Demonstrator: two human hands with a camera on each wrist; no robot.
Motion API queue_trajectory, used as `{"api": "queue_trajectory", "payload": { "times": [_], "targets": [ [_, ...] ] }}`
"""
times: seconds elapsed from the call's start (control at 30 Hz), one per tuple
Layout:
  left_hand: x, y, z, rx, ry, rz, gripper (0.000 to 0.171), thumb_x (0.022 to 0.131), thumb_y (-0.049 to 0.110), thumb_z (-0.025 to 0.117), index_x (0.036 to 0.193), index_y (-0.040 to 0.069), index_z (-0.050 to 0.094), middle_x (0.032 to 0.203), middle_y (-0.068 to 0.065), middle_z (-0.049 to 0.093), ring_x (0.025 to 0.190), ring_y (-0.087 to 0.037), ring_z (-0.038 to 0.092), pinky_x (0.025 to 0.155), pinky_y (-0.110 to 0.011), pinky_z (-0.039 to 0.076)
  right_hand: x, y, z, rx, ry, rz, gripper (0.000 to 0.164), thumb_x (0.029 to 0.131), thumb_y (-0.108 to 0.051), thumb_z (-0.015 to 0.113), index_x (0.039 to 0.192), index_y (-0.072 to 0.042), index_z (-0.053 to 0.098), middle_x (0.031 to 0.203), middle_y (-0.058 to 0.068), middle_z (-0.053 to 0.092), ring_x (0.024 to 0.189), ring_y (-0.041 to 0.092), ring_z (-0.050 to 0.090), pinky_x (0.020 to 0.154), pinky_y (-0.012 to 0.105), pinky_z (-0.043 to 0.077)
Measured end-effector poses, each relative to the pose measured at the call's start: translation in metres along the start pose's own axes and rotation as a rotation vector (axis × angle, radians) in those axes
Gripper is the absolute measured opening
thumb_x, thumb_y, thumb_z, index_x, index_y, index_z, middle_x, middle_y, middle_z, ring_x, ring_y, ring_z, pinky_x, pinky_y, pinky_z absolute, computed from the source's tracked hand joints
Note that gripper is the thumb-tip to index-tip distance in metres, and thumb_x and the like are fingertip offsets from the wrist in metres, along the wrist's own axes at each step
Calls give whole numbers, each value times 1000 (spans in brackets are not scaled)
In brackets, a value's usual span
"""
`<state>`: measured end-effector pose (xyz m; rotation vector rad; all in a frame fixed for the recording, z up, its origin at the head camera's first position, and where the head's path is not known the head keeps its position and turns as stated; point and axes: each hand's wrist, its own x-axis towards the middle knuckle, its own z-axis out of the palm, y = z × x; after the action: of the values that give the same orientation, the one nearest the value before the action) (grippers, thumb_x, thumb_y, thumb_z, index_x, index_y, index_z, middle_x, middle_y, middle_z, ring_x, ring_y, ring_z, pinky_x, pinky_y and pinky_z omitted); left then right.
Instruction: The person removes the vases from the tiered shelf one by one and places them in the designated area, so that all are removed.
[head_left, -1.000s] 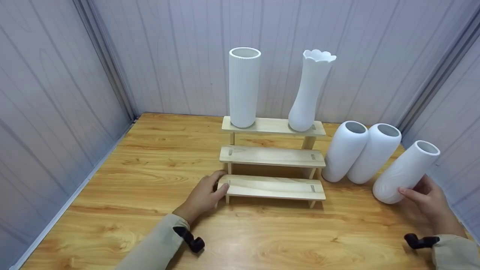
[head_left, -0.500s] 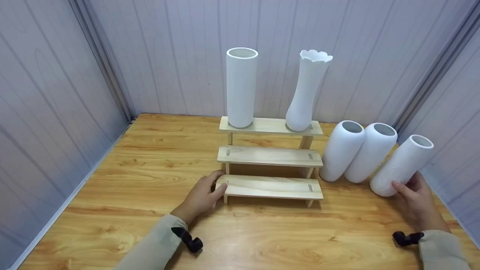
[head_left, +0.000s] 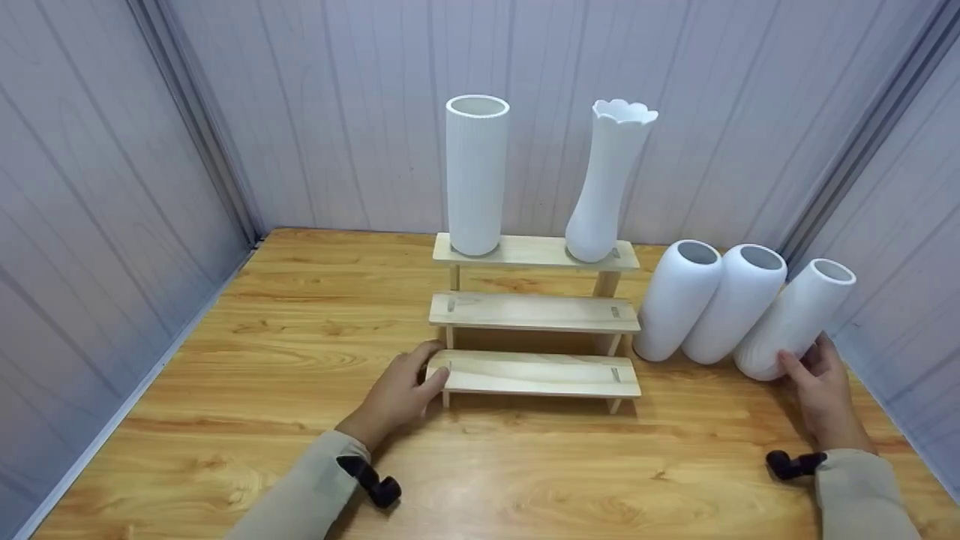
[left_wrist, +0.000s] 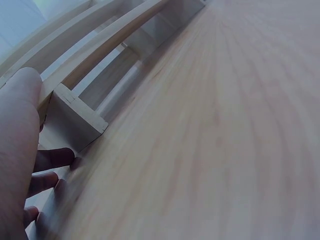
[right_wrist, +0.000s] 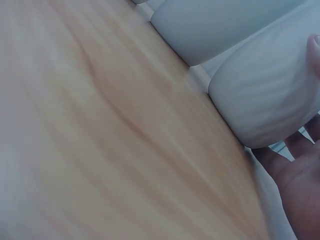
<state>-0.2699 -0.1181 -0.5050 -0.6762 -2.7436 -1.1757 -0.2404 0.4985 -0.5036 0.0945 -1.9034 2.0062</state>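
A three-tier wooden display stand (head_left: 536,311) stands mid-table. My left hand (head_left: 397,390) grips the left end of its lowest shelf, thumb over the board and the other fingers around the side, beside the leg (left_wrist: 72,120) in the left wrist view. At the right, my right hand (head_left: 821,394) holds a white vase (head_left: 795,319) low on its body, thumb in front. Its leaf-like relief shows in the right wrist view, its base on or very near the table. Left of it, two smooth white vases, one (head_left: 735,304) and another (head_left: 679,300), stand close together.
On the top shelf are a tall ribbed cylinder vase (head_left: 476,176) and a slim vase with a scalloped rim (head_left: 607,180). The wood-grain table (head_left: 300,315) meets pale panel walls (head_left: 345,112) at the back and both sides.
My right hand has brought the vase leftward and back, up close to the two smooth vases. My left hand keeps its hold on the stand. The head view has shifted slightly.
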Motion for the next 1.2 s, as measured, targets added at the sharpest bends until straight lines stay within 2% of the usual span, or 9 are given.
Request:
{"api": "queue_trajectory", "payload": {
  "times": [0.1,0.23,0.33,0.57,0.8,0.83,0.93,1.07,1.2],
  "targets": [
    [-1,-1,-1,2,5,-7,41,104,35,55,140,15,55,65,8,44,64,-11,44,66,-34,39,3,2,4,-24,11,2,74,102,-6,56,163,-20,16,164,8,23,147,13,25,104,13,35],
    [-2,-1,0,-2,16,-20,43,103,37,56,141,15,55,77,5,52,81,-17,51,77,-40,43,6,2,9,-54,32,33,75,103,-15,58,164,-26,15,169,6,13,151,13,18,112,16,28],
    [-1,0,1,-3,17,-23,45,103,37,56,141,14,55,81,3,54,87,-19,53,81,-42,43,10,1,12,-75,58,69,77,103,-19,58,164,-30,12,170,3,9,153,14,12,116,21,21],
    [-1,0,0,-11,11,-18,44,103,36,56,141,13,54,72,4,51,76,-16,52,76,-39,44,19,1,18,-179,112,119,77,104,-25,56,163,-33,8,170,3,6,154,16,7,120,25,13],
    [-2,-1,-5,10,40,-33,43,102,37,57,139,15,56,97,0,65,94,-21,56,90,-48,46,22,1,25,-139,81,110,80,105,-21,55,164,-30,2,170,3,1,154,16,4,120,26,13],
    [-2,-1,-5,10,44,-25,43,102,37,57,139,14,57,98,1,65,94,-19,57,91,-48,46,21,1,25,-132,76,106,80,105,-20,54,164,-29,1,170,3,1,154,16,4,119,25,13],
    [-2,-2,-5,-19,14,-6,45,104,40,54,140,14,54,77,2,65,71,-15,63,87,-42,49,20,0,25,-112,69,113,81,105,-18,54,164,-30,0,170,2,2,154,15,5,119,25,15],
    [-1,-3,-3,-44,-20,20,46,105,41,51,142,13,52,52,7,52,41,-9,54,75,-34,50,19,0,22,-121,83,146,82,104,-21,55,163,-33,0,170,1,1,154,16,3,120,29,13],
    [0,-2,0,-23,2,38,43,105,37,53,139,13,54,59,10,48,52,-7,49,69,-33,46,18,0,19,-140,111,185,83,103,-28,58,163,-36,0,170,-2,-2,155,17,-1,121,33,9]
  ]
}}
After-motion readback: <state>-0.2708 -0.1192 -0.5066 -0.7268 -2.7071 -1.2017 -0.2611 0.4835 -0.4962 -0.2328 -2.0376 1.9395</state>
